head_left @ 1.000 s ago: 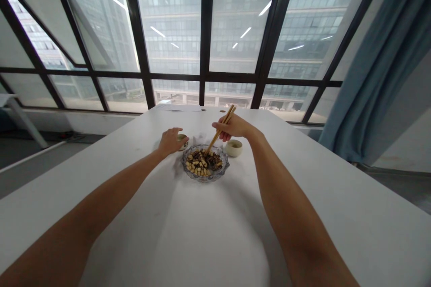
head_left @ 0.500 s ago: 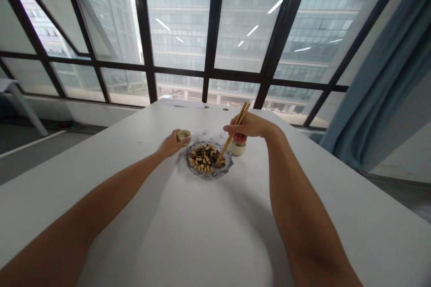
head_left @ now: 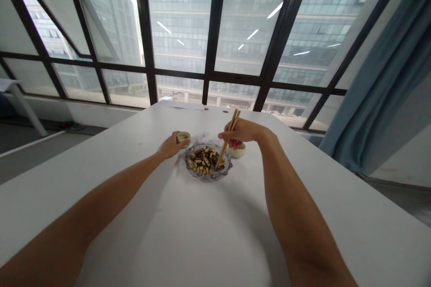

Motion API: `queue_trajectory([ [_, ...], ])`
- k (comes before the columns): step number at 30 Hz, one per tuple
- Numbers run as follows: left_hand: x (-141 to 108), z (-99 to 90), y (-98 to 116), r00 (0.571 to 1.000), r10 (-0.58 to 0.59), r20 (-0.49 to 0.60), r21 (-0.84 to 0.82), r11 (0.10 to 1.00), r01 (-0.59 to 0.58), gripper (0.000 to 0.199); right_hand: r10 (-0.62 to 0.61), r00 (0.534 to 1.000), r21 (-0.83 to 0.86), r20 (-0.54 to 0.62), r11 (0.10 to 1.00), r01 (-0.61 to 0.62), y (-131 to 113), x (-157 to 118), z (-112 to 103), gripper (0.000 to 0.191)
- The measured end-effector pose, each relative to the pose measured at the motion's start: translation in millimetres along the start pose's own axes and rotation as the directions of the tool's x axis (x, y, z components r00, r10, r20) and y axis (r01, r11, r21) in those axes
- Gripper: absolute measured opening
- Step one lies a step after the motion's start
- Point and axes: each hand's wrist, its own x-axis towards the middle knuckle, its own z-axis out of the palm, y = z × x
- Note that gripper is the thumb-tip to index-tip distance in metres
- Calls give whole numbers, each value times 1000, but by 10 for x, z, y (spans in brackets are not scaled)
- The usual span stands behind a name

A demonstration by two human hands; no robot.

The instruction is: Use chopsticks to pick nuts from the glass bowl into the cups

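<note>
A clear glass plate [head_left: 209, 178] stands mid-table, holding a heap of light and dark pieces [head_left: 204, 160] like nuts or seeds. My right hand [head_left: 239, 132] grips a pair of wooden chopsticks [head_left: 228, 138], their tips down among the pieces at the plate's right side. Behind and below that hand sits a pale cup [head_left: 237, 151], partly covered by the fingers. My left hand [head_left: 172, 145] is wrapped round a small greenish cup [head_left: 183, 136] at the plate's upper left.
The white table [head_left: 188, 233] reaches to the windows. Papers [head_left: 182, 105] and a small brown round item [head_left: 225, 111] lie near its far edge. A blue curtain [head_left: 377, 85] hangs at the right.
My right hand and the chopsticks have shifted a little left and down, and the chopsticks look steeper. The left hand still holds its cup in the same place.
</note>
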Motion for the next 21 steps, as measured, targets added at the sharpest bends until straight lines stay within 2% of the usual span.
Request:
queue_trajectory([
  [5,5,0,-8,1000,8,-9,-4,1000,-8,76,-52,999,28,9,998,51,-82,-3,45,37],
  [13,17,17,9,1000,1,-17,0,1000,-1,75,-96,995,-96,13,991,97,-268,-37,157,45],
  [21,3,3,41,1000,5,-2,24,1000,-5,76,-137,991,-126,8,982,137,-251,-78,122,40],
])
